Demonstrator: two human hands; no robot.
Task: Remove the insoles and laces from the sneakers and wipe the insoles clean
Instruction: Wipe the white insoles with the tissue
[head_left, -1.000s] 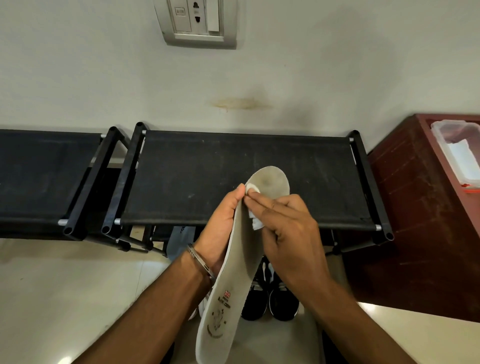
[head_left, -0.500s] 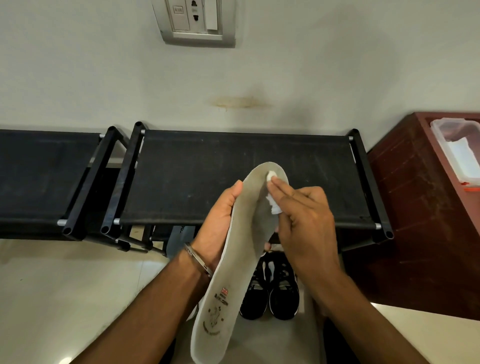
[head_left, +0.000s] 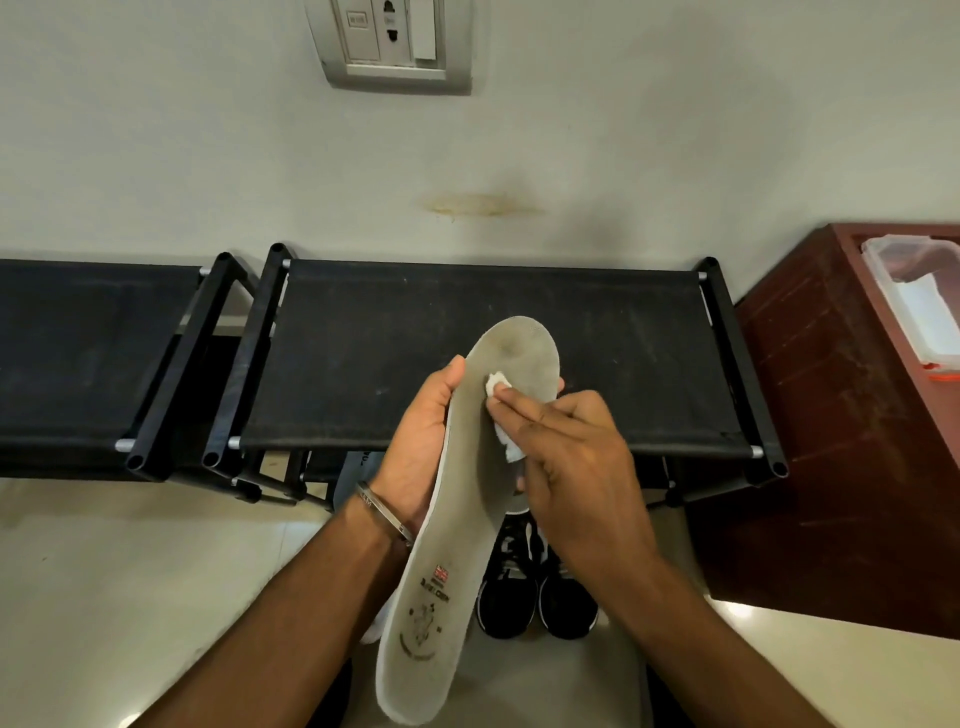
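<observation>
A long grey insole with a printed logo near its heel is held up in front of me, toe end pointing away. My left hand grips its left edge from behind, thumb on the rim. My right hand pinches a small white wipe and presses it against the insole's front part. Two black sneakers stand on the floor below, partly hidden by the insole and my right arm.
A black fabric shoe rack stands against the wall, with a second one to its left. A red-brown cabinet at the right carries a clear plastic box. A wall socket is overhead.
My right hand with the wipe slid out toward the insole's toe, then came back down and left across its front part. The left hand kept its grip.
</observation>
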